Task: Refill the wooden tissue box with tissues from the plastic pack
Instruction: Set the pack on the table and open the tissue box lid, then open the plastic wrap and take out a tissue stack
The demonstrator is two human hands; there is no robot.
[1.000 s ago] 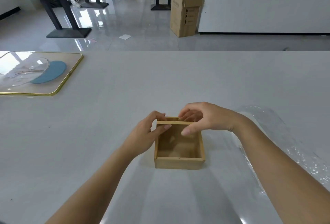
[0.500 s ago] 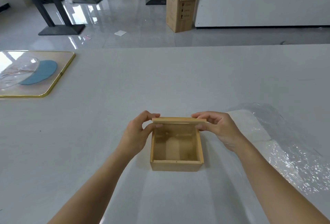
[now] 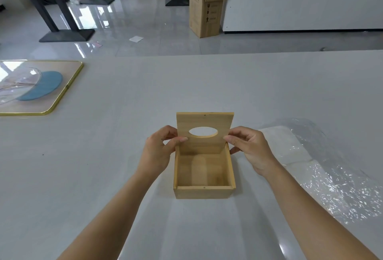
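The square wooden tissue box (image 3: 204,191) stands on the white table in front of me, its inside bare. Its wooden lid (image 3: 204,120), with an oval hole, stands tilted upright over the box's far edge. My left hand (image 3: 159,152) pinches the lid's left edge and my right hand (image 3: 250,147) pinches its right edge. To the right lies the clear plastic pack (image 3: 335,183), with white tissues (image 3: 288,145) showing at its near-left end, just behind my right hand.
A gold-rimmed tray (image 3: 68,91) with a clear glass bowl and a blue disc sits at the table's far left. Beyond the table's far edge are a shiny floor, a cardboard carton (image 3: 205,8), black table legs and a white counter.
The lid, seen edge-on at the box's far rim before, has been raised and tilted so its oval hole faces me. My right hand moved from over the box to the lid's right edge.
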